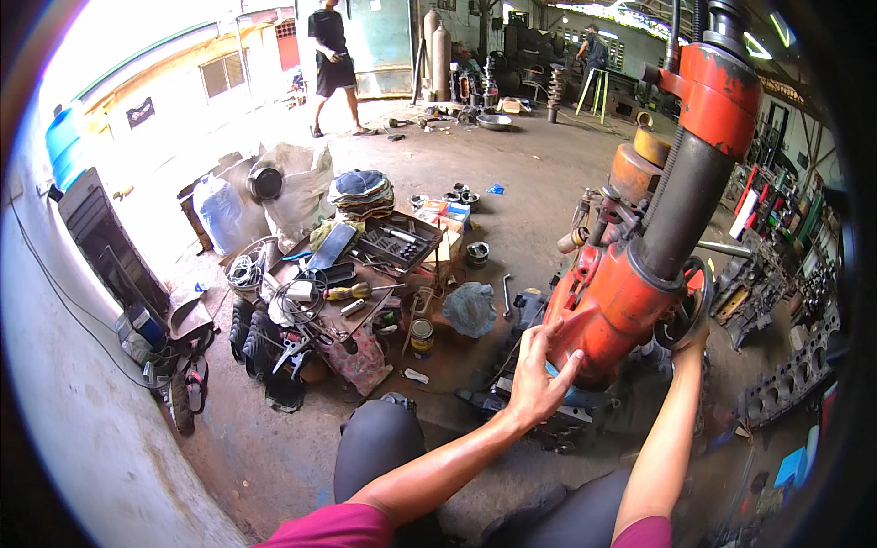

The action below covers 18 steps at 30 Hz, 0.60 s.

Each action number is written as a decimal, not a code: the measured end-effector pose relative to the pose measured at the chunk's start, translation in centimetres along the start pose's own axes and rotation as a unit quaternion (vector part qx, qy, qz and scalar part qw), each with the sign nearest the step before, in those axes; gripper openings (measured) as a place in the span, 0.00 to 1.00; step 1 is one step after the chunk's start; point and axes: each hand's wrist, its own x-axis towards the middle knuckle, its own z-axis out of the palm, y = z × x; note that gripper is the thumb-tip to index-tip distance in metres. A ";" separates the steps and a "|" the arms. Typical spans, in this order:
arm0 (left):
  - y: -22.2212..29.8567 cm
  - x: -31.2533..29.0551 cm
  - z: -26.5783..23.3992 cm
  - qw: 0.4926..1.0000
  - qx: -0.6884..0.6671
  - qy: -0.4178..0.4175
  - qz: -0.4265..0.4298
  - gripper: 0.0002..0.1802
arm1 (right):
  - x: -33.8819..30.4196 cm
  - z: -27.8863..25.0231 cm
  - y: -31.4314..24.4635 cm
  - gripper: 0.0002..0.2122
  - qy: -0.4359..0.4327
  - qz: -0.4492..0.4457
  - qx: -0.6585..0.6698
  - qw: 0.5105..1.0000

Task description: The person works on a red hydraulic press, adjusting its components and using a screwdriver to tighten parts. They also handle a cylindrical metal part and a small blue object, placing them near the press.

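Observation:
A large red machine (621,315) with a thick dark column (690,205), resembling a portable boring machine, stands tilted in the view at my right. My left hand (541,373) rests against the lower side of its red body, fingers stretched out and thumb apart. On the machine's right side is a dark round handwheel (702,297). My right hand (690,352) is closed at the wheel's lower rim, with its fingertips hidden behind it. The machine's foot is partly covered by my left hand and forearm.
Left of me, a cluttered low table (365,315) bears tools, cables and a stack of cloths (361,194). A spanner (507,295) and a tin can (421,334) lie near the machine. Engine blocks (795,370) stand right. One person (333,59) is beyond; another (594,53) is farther back.

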 end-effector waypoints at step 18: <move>-0.4 -0.8 1.0 0.999 0.029 0.044 -0.007 0.34 | -1.0 0.5 -0.9 0.18 0.022 0.023 0.049 0.998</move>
